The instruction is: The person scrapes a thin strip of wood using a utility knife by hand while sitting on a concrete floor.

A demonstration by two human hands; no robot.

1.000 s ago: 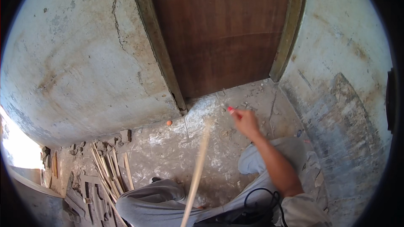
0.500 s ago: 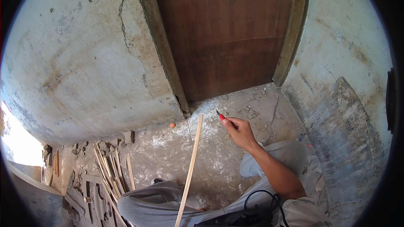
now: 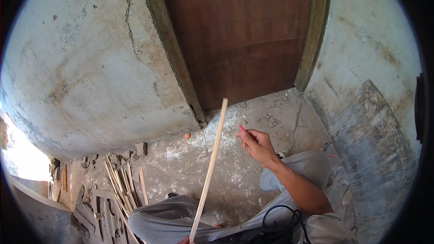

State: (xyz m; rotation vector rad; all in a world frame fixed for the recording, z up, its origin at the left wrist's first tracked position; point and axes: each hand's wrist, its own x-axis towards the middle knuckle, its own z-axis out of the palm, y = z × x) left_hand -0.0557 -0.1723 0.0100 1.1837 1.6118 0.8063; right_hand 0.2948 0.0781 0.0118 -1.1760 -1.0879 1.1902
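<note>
A long, pale wooden strip (image 3: 209,177) slants up from the lower edge, its top end raised near the foot of the door. Only a bit of my left hand (image 3: 184,240) shows at the bottom of the picture, closed on the strip's lower end. To the right of the strip, and apart from it, is my right hand (image 3: 258,147). Its fingers are closed round a small red-handled knife (image 3: 242,128), of which just the red part sticks out above the thumb and forefinger; the blade cannot be made out.
More wooden strips (image 3: 121,185) lie bundled beside my left knee. A small orange ball-like thing (image 3: 187,136) sits by the cracked wall (image 3: 90,72). Rubble (image 3: 270,119) is scattered before the brown door (image 3: 244,40). A black cord (image 3: 280,207) loops over my lap.
The strip has risen, its top end moving up and right. My left hand has come into view at its lower end. The knife has turned in my right hand, hiding its blade.
</note>
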